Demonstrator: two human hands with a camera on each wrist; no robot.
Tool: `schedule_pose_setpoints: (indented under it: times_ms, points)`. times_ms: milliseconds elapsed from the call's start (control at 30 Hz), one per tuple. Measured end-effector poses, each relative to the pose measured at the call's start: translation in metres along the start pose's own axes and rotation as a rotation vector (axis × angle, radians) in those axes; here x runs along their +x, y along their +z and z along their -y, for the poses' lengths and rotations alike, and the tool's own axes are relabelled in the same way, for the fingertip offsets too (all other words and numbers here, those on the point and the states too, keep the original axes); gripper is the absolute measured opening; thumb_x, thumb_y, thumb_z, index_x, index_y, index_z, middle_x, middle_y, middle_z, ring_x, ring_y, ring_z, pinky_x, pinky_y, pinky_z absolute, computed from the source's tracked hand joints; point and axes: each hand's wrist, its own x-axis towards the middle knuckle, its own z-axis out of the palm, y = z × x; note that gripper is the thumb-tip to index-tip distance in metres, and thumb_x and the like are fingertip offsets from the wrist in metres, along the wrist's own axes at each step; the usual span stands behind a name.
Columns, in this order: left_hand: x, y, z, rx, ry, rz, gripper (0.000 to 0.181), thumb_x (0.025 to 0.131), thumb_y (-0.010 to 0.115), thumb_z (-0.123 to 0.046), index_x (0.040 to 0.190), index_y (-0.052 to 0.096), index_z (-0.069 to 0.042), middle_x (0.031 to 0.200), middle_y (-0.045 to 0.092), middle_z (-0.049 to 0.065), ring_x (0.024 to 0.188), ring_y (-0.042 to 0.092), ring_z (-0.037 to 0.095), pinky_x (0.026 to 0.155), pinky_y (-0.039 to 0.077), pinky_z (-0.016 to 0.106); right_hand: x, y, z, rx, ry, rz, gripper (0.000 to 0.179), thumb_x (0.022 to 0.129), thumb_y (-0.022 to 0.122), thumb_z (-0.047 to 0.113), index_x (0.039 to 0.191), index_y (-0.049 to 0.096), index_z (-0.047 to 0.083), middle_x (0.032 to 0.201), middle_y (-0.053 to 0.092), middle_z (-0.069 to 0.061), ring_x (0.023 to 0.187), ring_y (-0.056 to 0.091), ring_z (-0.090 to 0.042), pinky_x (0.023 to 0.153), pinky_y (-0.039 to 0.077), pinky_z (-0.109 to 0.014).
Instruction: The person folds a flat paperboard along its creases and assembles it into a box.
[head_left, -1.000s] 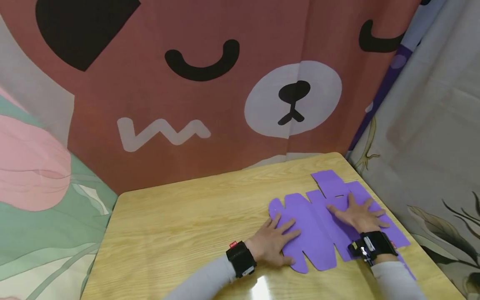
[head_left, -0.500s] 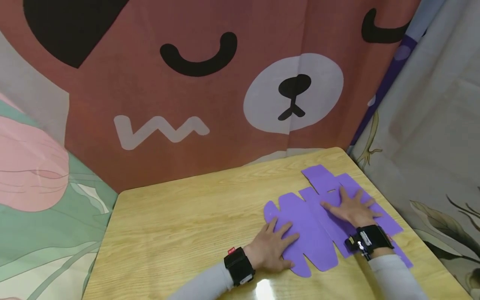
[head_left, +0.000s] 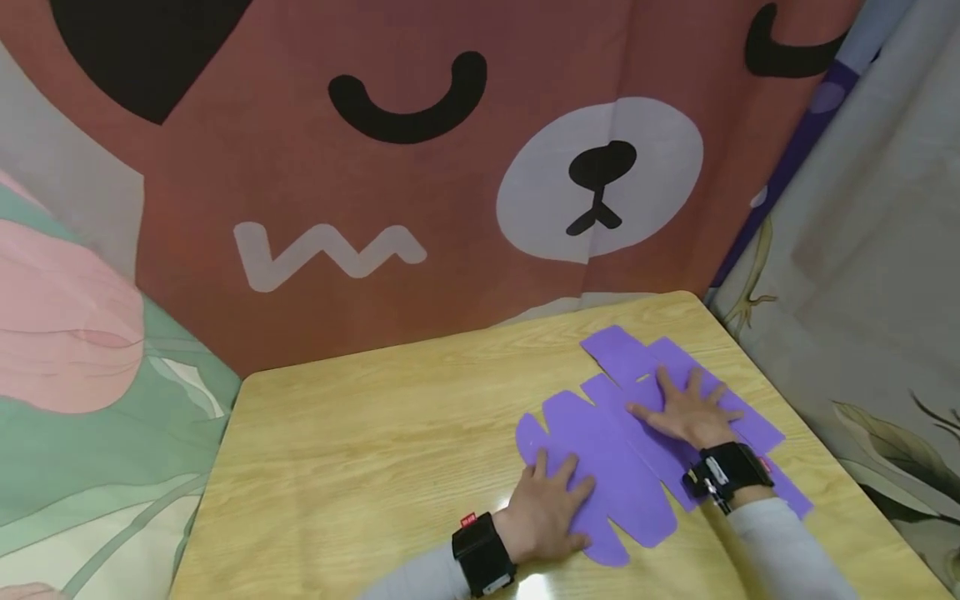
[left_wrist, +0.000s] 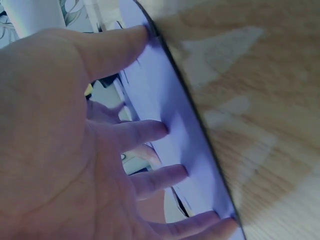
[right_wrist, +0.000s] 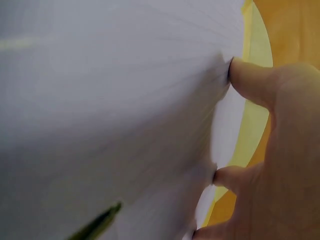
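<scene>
A flat purple carton blank (head_left: 626, 475) with cut flaps and notches lies unfolded on the right part of the table. My left hand (head_left: 546, 510) rests on its left end, fingers spread, near the rounded flap. My right hand (head_left: 692, 414) presses on the middle of its right half with straight, spread fingers. In the left wrist view, the thumb and fingertips of that hand (left_wrist: 100, 145) touch the purple sheet (left_wrist: 165, 105) near its edge. The right wrist view shows fingertips of the right hand (right_wrist: 280, 135) against a pale, blurred surface (right_wrist: 110, 90).
A light wooden table (head_left: 360, 450) bears the carton blank. Behind it hangs a brown curtain (head_left: 375, 192) with a bear face. A green and pink cloth (head_left: 67, 333) hangs at the left, a grey patterned one (head_left: 862, 275) at the right.
The carton blank has turned counterclockwise on the table under both hands, its far flap shifting left. My right hand has moved a little left and away from me. The head view has shifted slightly.
</scene>
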Motion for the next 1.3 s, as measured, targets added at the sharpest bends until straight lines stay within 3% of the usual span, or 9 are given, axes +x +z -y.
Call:
schedule_pose_setpoints:
  times_ms: [200, 400, 567, 733, 833, 967, 1100, 1200, 1300]
  points:
    - [-0.008, 0.001, -0.01, 0.068, -0.06, -0.04, 0.074, 0.088, 0.068, -0.077, 0.152, 0.049, -0.045, 0.154, 0.046, -0.006, 0.125, 0.054, 0.034, 0.088, 0.059, 0.034, 0.008, 0.006, 0.012, -0.065, -0.082, -0.015, 0.117, 0.089, 0.052, 0.089, 0.171, 0.018, 0.012, 0.166, -0.003, -0.047, 0.138, -0.003, -0.087, 0.086, 0.011, -0.104]
    - [-0.021, 0.003, -0.017, 0.112, -0.095, -0.081, 0.073, 0.083, 0.073, -0.079, 0.144, 0.055, -0.044, 0.144, 0.05, -0.006, 0.109, 0.056, 0.029, 0.064, 0.054, 0.026, 0.015, 0.012, 0.028, -0.113, -0.145, -0.017, 0.114, 0.089, 0.054, 0.088, 0.17, 0.025, 0.013, 0.167, 0.005, -0.046, 0.14, 0.004, -0.085, 0.09, 0.015, -0.102]
    - [-0.028, 0.002, -0.019, 0.131, -0.132, -0.075, 0.073, 0.083, 0.073, -0.078, 0.144, 0.056, -0.042, 0.144, 0.05, -0.002, 0.107, 0.056, 0.032, 0.062, 0.054, 0.026, 0.02, 0.014, 0.044, -0.124, -0.196, -0.023, 0.112, 0.089, 0.056, 0.086, 0.169, 0.027, 0.014, 0.168, 0.007, -0.044, 0.144, 0.005, -0.082, 0.093, 0.014, -0.102]
    - [-0.033, 0.001, -0.03, 0.091, -0.233, -0.011, 0.078, 0.083, 0.073, -0.078, 0.15, 0.052, -0.045, 0.151, 0.047, -0.003, 0.12, 0.055, 0.039, 0.065, 0.059, 0.03, 0.026, 0.015, 0.06, -0.138, -0.256, -0.012, 0.111, 0.089, 0.058, 0.085, 0.169, 0.027, 0.014, 0.17, 0.007, -0.042, 0.146, 0.003, -0.08, 0.097, 0.012, -0.101]
    - [-0.035, 0.0, -0.037, 0.107, -0.28, 0.032, 0.08, 0.083, 0.071, -0.081, 0.152, 0.049, -0.047, 0.153, 0.046, -0.003, 0.124, 0.056, 0.04, 0.06, 0.059, 0.029, 0.029, 0.017, 0.069, -0.148, -0.293, -0.004, 0.111, 0.089, 0.059, 0.085, 0.169, 0.028, 0.015, 0.17, 0.008, -0.041, 0.147, 0.004, -0.079, 0.098, 0.012, -0.1]
    - [-0.036, -0.002, -0.04, 0.157, -0.291, 0.059, 0.082, 0.082, 0.069, -0.083, 0.153, 0.048, -0.047, 0.154, 0.046, -0.003, 0.121, 0.06, 0.04, 0.051, 0.056, 0.027, 0.032, 0.017, 0.079, -0.164, -0.328, 0.0, 0.111, 0.088, 0.06, 0.085, 0.17, 0.029, 0.017, 0.171, 0.01, -0.039, 0.149, 0.005, -0.076, 0.099, 0.013, -0.099]
    - [-0.038, -0.007, -0.033, 0.158, -0.264, 0.083, 0.079, 0.08, 0.072, -0.082, 0.148, 0.051, -0.047, 0.149, 0.049, -0.005, 0.111, 0.063, 0.035, 0.056, 0.057, 0.028, 0.036, 0.019, 0.089, -0.184, -0.374, -0.005, 0.109, 0.088, 0.061, 0.085, 0.17, 0.03, 0.02, 0.172, 0.013, -0.036, 0.151, 0.008, -0.074, 0.101, 0.016, -0.098]
    - [-0.038, -0.01, -0.023, 0.136, -0.222, 0.066, 0.075, 0.077, 0.076, -0.081, 0.14, 0.055, -0.046, 0.141, 0.052, -0.008, 0.108, 0.06, 0.026, 0.072, 0.057, 0.032, 0.04, 0.024, 0.097, -0.203, -0.42, -0.014, 0.107, 0.087, 0.06, 0.085, 0.169, 0.032, 0.022, 0.173, 0.017, -0.033, 0.152, 0.012, -0.072, 0.104, 0.019, -0.096]
    - [-0.038, -0.008, -0.015, 0.109, -0.181, 0.041, 0.08, 0.073, 0.078, -0.082, 0.14, 0.054, -0.047, 0.143, 0.051, -0.012, 0.121, 0.056, 0.024, 0.088, 0.055, 0.037, 0.041, 0.033, 0.104, -0.218, -0.474, -0.022, 0.105, 0.087, 0.06, 0.086, 0.168, 0.035, 0.024, 0.174, 0.02, -0.03, 0.152, 0.016, -0.07, 0.107, 0.02, -0.094]
